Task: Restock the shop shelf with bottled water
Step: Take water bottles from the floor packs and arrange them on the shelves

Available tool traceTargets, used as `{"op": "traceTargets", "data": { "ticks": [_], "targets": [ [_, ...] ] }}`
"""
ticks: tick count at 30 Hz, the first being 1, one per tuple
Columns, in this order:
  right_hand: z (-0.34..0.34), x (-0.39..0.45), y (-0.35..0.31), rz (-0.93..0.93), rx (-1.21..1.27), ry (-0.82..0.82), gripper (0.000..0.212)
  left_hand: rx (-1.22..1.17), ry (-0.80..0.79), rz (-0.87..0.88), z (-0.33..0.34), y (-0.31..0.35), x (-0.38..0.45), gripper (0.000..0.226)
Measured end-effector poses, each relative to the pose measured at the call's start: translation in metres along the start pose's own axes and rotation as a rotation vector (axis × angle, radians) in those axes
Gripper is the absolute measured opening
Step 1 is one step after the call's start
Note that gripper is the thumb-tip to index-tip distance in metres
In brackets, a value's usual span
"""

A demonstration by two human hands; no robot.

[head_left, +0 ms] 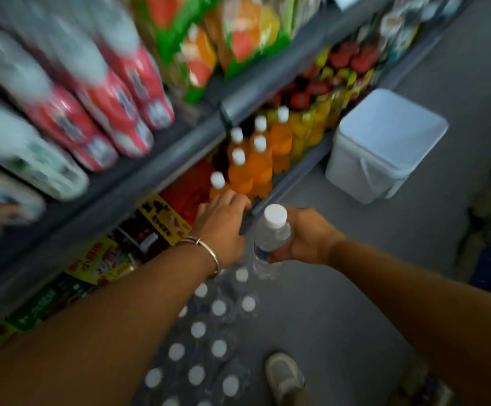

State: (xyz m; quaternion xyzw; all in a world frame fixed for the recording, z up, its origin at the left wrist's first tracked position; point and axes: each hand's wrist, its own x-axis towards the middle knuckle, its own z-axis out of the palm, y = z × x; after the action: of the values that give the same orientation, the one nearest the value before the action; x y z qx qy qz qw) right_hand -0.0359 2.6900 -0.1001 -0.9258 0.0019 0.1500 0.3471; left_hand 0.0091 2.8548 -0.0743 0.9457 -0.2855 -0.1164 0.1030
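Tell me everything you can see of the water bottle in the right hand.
The water bottle is clear plastic with a white screw cap and a blue patch of label low on its side. It looks full and stands roughly upright, held above the floor beside the lowest shelf. The right hand grips its body from the right; nothing else plainly touches it.

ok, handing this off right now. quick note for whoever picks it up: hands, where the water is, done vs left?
Right hand: grips one water bottle, white cap up, above the floor near the bottom shelf.
Left hand: reaches to the bottom shelf edge beside the orange drink bottles; the fingers curl over there, but whether they hold anything is unclear.
Supply: pack of water bottles on the floor below the arms, many white caps showing.
Done: one bottle pulled out. No water visible on the shelf, though the frame is blurred.
Left: shelve the held bottle, then the pack.
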Motion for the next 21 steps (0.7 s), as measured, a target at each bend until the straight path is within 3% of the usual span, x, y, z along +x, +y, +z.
{"op": "traceTargets", "data": {
  "ticks": [7,12,16,21],
  "targets": [
    [-0.194,-0.055,-0.174,-0.185,0.029,0.138,0.061,-0.071,0.119,0.019,-0.241,0.05,-0.04,0.038],
    [-0.325,-0.112,-0.302,-0.32,-0.031,0.2,0.037,-0.112,0.232,0.06,-0.403,0.086,-0.09,0.04],
    [-0.411,-0.146,-0.399,-0.466,0.015,0.268,0.047,-0.126,0.33,0.085,-0.523,0.113,-0.13,0.038],
    [-0.501,-0.2,-0.506,-0.604,-0.005,0.289,0.016,-0.091,0.477,0.117,-0.653,0.141,-0.175,0.03]
  ]
}}
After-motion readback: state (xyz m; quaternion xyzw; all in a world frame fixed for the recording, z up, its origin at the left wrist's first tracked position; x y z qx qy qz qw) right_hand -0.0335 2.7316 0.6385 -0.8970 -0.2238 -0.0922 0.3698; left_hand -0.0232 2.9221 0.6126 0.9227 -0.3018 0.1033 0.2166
